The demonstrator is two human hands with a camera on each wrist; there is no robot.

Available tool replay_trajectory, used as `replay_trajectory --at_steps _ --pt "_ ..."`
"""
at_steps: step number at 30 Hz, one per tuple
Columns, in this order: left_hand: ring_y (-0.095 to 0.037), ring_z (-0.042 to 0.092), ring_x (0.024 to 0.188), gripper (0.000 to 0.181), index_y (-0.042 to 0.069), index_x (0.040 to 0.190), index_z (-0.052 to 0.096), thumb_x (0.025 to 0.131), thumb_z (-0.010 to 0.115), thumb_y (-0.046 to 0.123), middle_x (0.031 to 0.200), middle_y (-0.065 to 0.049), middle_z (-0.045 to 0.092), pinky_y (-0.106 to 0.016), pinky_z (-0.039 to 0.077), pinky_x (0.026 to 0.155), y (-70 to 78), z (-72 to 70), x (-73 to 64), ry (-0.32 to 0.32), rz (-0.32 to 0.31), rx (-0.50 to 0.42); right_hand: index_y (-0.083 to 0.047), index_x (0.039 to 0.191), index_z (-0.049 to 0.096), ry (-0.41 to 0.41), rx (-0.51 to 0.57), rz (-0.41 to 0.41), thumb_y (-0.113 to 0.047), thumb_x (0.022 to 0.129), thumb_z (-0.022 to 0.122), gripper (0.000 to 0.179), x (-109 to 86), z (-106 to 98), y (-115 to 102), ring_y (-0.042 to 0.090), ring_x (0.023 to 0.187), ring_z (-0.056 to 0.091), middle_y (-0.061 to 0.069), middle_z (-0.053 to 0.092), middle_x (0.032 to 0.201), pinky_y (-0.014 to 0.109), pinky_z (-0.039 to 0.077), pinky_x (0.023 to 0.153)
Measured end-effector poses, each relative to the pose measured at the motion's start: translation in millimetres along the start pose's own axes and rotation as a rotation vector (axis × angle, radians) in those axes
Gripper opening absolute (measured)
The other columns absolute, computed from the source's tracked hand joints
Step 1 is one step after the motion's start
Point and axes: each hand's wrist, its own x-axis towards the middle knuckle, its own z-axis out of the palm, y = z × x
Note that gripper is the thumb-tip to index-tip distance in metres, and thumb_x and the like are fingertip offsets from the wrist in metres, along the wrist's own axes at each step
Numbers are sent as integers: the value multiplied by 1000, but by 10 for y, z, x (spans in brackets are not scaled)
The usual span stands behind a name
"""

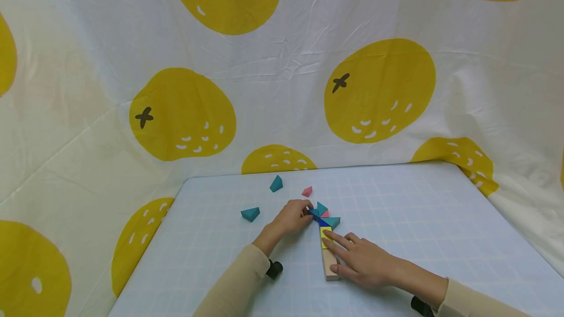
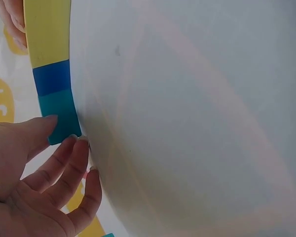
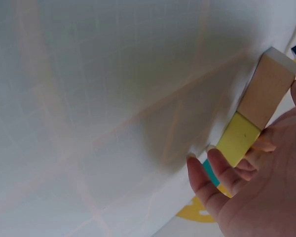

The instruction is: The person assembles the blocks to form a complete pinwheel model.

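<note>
At the middle of the table lies a row of blocks: a plain wooden block (image 1: 329, 265), a yellow block (image 1: 325, 231) and a blue triangular block (image 1: 324, 222). Around its far end fan a pink block (image 1: 325, 214) and teal triangular blocks (image 1: 322, 207). My left hand (image 1: 293, 216) pinches the teal triangular block (image 2: 60, 108) on the left of the fan between thumb and fingertips. Beside the row, my right hand (image 1: 367, 260) has its fingers extended, fingertips over the yellow block (image 3: 238, 139) and thumb at the wooden block (image 3: 267, 89).
Loose on the table beyond my left hand are a teal block (image 1: 250, 214), another teal block (image 1: 276, 184) and a small pink block (image 1: 307, 192). A pale gridded cloth covers the table (image 1: 418, 209). Behind hangs a white curtain (image 1: 282, 87) with yellow fruit prints.
</note>
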Motion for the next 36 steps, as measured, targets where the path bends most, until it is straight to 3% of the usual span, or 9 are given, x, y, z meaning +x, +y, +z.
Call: replay_trajectory --at_steps 36 --pt "-12 57 87 24 14 124 68 100 69 18 97 3 65 -27 54 83 -23 22 28 -12 4 8 -18 161 34 25 -18 -32 -63 104 37 72 9 33 34 22 122 49 -1 24 170 46 53 93"
